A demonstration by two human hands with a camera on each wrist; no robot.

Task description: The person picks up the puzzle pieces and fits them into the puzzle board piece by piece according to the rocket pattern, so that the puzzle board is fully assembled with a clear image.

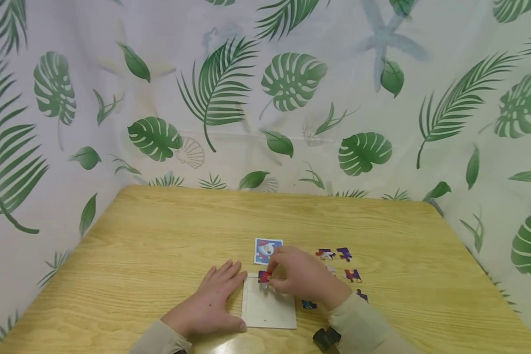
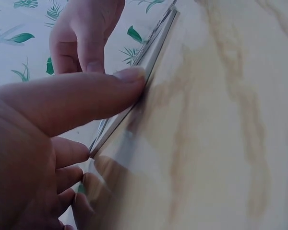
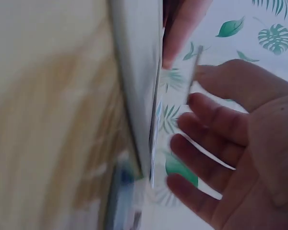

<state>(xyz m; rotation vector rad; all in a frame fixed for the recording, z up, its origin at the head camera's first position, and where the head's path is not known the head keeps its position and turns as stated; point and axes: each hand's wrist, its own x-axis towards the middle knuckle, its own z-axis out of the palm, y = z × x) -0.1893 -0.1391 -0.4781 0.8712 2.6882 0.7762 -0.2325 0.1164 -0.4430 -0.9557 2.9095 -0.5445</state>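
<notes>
A red and dark blue jigsaw puzzle piece [image 1: 263,276] is pinched between the thumb and fingers of my right hand [image 1: 307,275], over the top left part of a pale puzzle board [image 1: 272,312]. In the right wrist view the piece [image 3: 195,76] shows edge-on at the fingertips, apart from the board. My left hand [image 1: 212,301] lies spread on the table at the board's left side. Its thumb [image 2: 101,93] touches the board's edge in the left wrist view. Just beyond the board lies a small picture card [image 1: 265,251], partly covered by the right hand.
Several loose puzzle pieces [image 1: 353,275] lie to the right of the board, some partly hidden by the right hand and forearm. The wooden table [image 1: 168,231] reaches back to a leaf-patterned curtain [image 1: 230,162]. A black strap [image 1: 326,339] is on the right wrist.
</notes>
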